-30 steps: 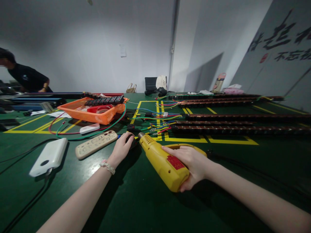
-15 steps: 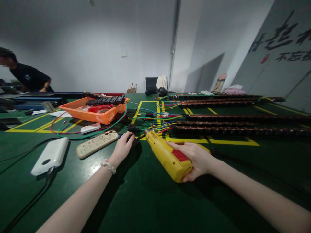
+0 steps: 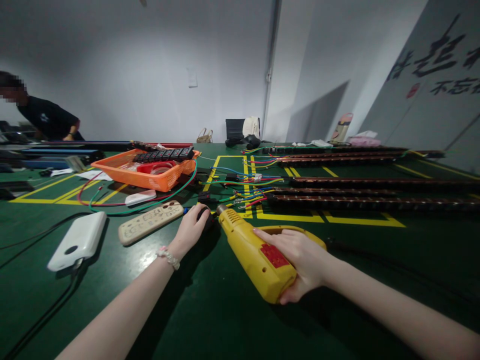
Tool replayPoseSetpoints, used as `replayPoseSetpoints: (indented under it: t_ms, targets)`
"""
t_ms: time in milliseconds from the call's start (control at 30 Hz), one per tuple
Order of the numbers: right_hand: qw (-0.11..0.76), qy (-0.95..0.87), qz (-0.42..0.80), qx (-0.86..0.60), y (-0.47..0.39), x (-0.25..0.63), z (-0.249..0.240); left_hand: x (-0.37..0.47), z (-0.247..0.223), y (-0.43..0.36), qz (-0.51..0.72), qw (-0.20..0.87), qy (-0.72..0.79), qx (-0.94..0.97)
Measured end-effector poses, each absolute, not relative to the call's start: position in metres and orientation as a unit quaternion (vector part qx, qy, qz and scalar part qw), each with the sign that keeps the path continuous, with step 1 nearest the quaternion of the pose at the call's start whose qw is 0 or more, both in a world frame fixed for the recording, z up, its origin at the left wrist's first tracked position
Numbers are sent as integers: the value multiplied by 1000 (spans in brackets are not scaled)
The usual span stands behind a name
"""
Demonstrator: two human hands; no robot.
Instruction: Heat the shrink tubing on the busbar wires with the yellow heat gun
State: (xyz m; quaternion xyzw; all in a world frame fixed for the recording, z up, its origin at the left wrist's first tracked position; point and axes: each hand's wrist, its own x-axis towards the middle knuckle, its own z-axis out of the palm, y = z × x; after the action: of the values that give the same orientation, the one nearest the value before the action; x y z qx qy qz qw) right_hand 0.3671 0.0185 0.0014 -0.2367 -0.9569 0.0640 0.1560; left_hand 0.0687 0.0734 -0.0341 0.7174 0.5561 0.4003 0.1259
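My right hand (image 3: 300,257) is wrapped round a yellow heat gun (image 3: 255,255) with a red label, its metal nozzle pointing up and to the left. Near that nozzle, my left hand (image 3: 192,227) is closed on a small black part (image 3: 206,218), mostly covered by the fingers. Just beyond the nozzle lie coloured wires (image 3: 249,202) with bare metal ends, running to long black strips (image 3: 360,201) on the right. A beige remote-like item (image 3: 150,223) rests left of my left hand.
An orange basket (image 3: 150,177) with black and red parts stands at the back left. A white power bank (image 3: 78,240) with a cable lies on the green table (image 3: 210,320). Other strips lie at the back right. A person (image 3: 48,117) in black is at the far left.
The heat gun has moved slightly left and its rear end nearer to me, so its nozzle is closer to the black part. My left hand has hardly moved.
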Motion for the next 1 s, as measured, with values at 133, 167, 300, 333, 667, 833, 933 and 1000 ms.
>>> replayPoseSetpoints:
  t_ms: [133, 167, 300, 333, 667, 833, 933, 1000]
  targets:
    - [152, -960, 72, -222, 14, 361, 2, 69, -34, 73, 401, 129, 557, 716]
    - [154, -961, 74, -219, 13, 361, 2, 69, -34, 73, 401, 131, 557, 715]
    - [163, -961, 76, -211, 13, 360, 0, 69, -35, 74, 401, 135, 557, 715]
    - [165, -961, 75, -208, 13, 360, 0, 68, -35, 74, 401, 136, 557, 715]
    - [160, -963, 69, -206, 20, 363, 3, 68, -36, 74, 403, 130, 553, 718]
    - [167, -962, 62, -208, 25, 365, 2, 66, -37, 75, 405, 128, 549, 720]
    - [174, -960, 60, -209, 30, 368, 0, 66, -38, 76, 402, 129, 550, 721]
    - [175, -960, 55, -212, 33, 371, 0, 66, -38, 75, 402, 129, 552, 719]
